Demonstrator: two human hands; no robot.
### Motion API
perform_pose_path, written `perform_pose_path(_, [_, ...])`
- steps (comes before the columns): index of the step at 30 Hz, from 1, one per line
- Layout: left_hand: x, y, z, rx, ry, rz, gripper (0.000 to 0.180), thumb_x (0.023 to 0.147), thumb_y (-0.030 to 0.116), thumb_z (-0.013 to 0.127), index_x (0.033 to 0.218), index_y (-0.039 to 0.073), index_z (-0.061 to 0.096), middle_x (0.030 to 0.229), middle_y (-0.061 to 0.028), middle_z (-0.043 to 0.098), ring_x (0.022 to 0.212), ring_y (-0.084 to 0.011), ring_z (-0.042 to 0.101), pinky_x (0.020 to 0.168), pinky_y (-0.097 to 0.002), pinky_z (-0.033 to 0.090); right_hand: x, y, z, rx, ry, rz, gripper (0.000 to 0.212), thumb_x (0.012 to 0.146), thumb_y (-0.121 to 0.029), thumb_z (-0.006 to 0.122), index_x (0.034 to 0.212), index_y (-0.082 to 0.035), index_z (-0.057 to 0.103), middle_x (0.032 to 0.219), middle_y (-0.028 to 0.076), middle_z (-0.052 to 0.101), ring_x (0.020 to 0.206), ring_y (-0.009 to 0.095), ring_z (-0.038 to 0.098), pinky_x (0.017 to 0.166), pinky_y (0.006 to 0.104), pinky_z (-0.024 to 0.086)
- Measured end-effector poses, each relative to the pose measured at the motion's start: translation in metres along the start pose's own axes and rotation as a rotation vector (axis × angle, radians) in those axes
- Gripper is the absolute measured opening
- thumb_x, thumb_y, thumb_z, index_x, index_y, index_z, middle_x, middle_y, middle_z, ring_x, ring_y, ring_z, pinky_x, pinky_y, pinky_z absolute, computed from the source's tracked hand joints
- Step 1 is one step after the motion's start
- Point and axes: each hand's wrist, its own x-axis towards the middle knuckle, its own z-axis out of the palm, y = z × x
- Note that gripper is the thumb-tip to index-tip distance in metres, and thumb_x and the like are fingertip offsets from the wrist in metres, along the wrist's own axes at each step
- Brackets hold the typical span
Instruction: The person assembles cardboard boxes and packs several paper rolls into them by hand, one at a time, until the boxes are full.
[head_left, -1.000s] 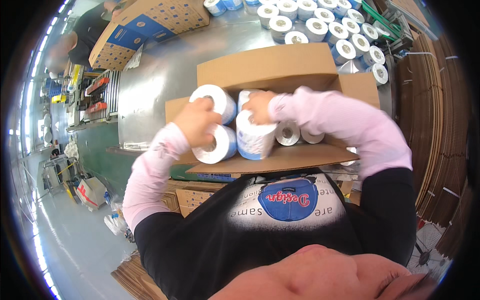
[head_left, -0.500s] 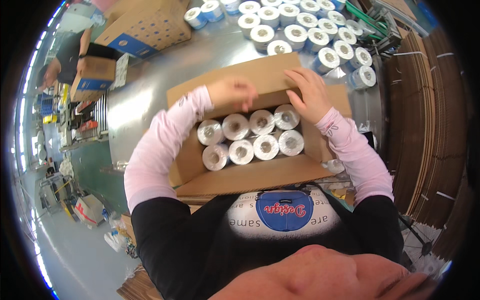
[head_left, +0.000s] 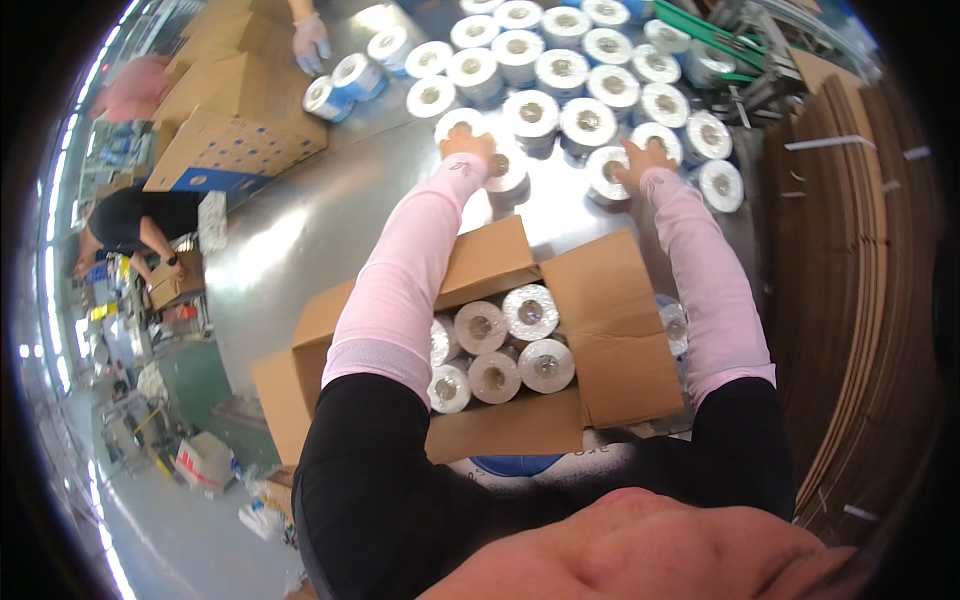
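My left hand reaches far over the metal table, its fingers curled on a wrapped white roll with a hollow core. Another white roll stands against its right side. Further right, my right hand has its fingers bent around the edge of a similar roll. Both rolls appear to stand on the table. Nearer me, an open cardboard box holds two rows of upright rolls. My left forearm hides the box's left part. The box's flaps are spread outward.
Many white rolls with blue sides crowd the far table, beside a green-railed machine. A large carton stands at the left, with a co-worker's gloved hand behind it. Flat cardboard stacks rise at the right. Another person bends over a box.
Both hands have left the box's far flap and stretched away to the standing rolls. The box's side flaps now lie outward. The view has shifted.
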Motion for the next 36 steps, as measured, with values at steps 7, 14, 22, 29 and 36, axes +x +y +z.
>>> perform_pose_path(7, [-0.037,-0.013,-0.001,0.033,0.010,-0.043,0.058,0.068,0.049,0.072,0.117,0.018,0.062,0.120,-0.0158,0.057,0.114,-0.0324,0.051,0.098,-0.0404,0.043,-0.055,-0.045,0.055,-0.055,0.114,0.035,0.047,0.083,-0.043,0.059,0.125,-0.024,0.058,0.130,0.017,0.047,0.128,0.032,0.039,0.104,0.0530,0.024])
perform_pose_path(14, [-0.089,-0.119,-0.037,-1.424,0.347,0.429,0.035,0.082,0.025,0.063,0.111,0.006,0.062,0.107,-0.0130,0.066,0.093,-0.0232,0.065,0.085,-0.0373,0.051,-0.111,-0.027,-0.003,0.316,-0.108,-0.335,0.048,0.080,-0.038,0.063,0.121,-0.014,0.060,0.127,0.016,0.051,0.120,0.029,0.048,0.099,0.0487,0.035])
perform_pose_path(22, [-0.421,-0.227,-0.061,-1.204,-0.087,0.654,0.040,0.074,0.018,0.073,0.110,0.005,0.062,0.117,-0.0122,0.058,0.110,-0.0259,0.055,0.095,-0.0379,0.044,-0.242,-0.130,-0.140,1.384,-0.683,-0.900,0.053,0.072,-0.036,0.068,0.116,-0.006,0.062,0.118,0.015,0.058,0.110,0.028,0.057,0.094,0.0415,0.045])
perform_pose_path(29, [-0.472,-0.184,0.017,-0.103,0.145,0.405,0.028,0.062,0.013,0.073,0.089,0.012,0.064,0.102,-0.0139,0.052,0.099,-0.0330,0.050,0.087,-0.0426,0.044,-0.373,-0.288,0.009,-0.034,-0.041,-1.275,0.038,0.069,-0.026,0.065,0.105,-0.013,0.068,0.102,0.021,0.059,0.103,0.035,0.054,0.095,0.0474,0.034])
perform_pose_path(36, [-0.382,-0.180,-0.014,-0.323,-0.494,0.409,0.045,0.078,0.024,0.070,0.120,0.010,0.061,0.101,-0.0106,0.068,0.093,-0.0235,0.064,0.084,-0.0350,0.051,-0.346,-0.238,-0.032,0.406,-0.040,-1.351,0.053,0.078,-0.015,0.064,0.130,-0.009,0.052,0.135,0.023,0.045,0.125,0.039,0.044,0.104,0.0426,0.038])
